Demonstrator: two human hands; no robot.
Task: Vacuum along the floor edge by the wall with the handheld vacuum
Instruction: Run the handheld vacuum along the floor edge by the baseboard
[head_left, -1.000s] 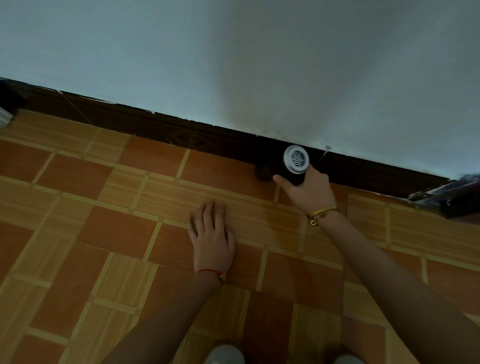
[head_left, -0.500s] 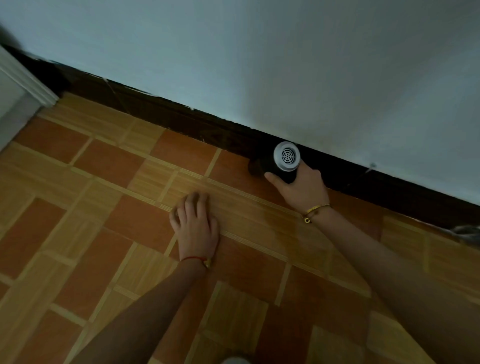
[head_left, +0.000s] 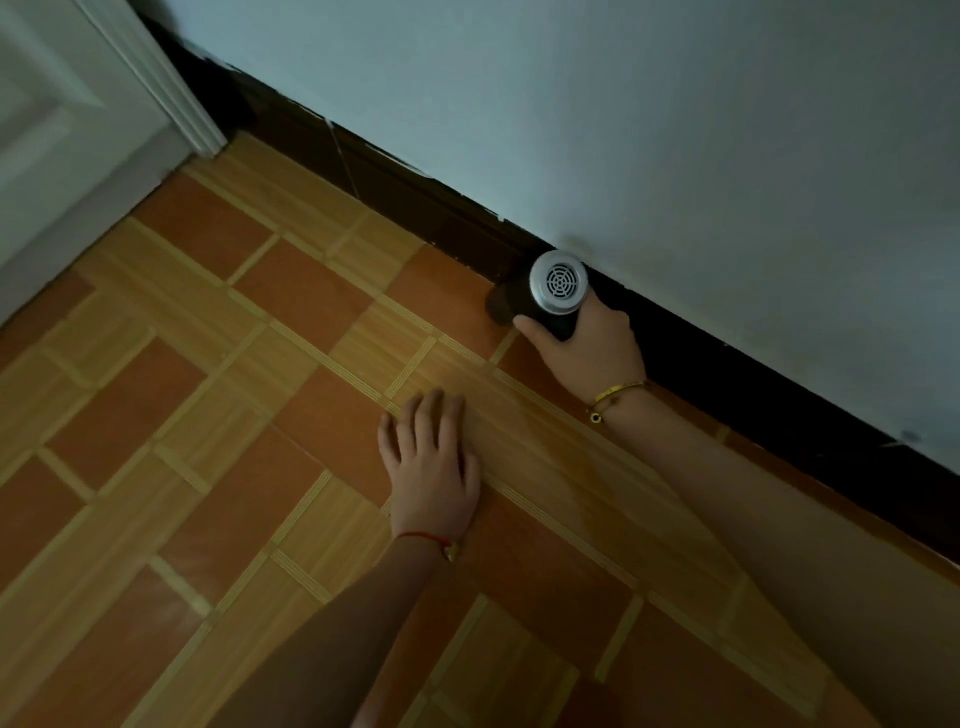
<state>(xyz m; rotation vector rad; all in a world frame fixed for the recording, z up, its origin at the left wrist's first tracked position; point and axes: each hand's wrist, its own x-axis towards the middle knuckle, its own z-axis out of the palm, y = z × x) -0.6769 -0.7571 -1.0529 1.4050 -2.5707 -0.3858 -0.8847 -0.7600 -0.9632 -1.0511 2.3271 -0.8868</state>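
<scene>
A small black handheld vacuum (head_left: 556, 291) with a round silver grille at its rear points at the dark skirting board (head_left: 415, 202) under the pale wall (head_left: 623, 130). My right hand (head_left: 592, 348), with a gold bracelet at the wrist, is wrapped around its body. The nozzle end touches the floor right at the skirting, where the tiled floor (head_left: 234, 415) meets the wall. My left hand (head_left: 431, 467) lies flat on the tiles with fingers spread, a red string at its wrist, a hand's length in front of the vacuum.
A white door and its frame (head_left: 156, 78) stand at the upper left, where the skirting ends. Orange and tan tiles run to the left and toward me. My two forearms cross the lower half of the view.
The vacuum and my right hand have moved left along the skirting toward the door frame, which has come into view. My left hand has shifted left over the tiles too.
</scene>
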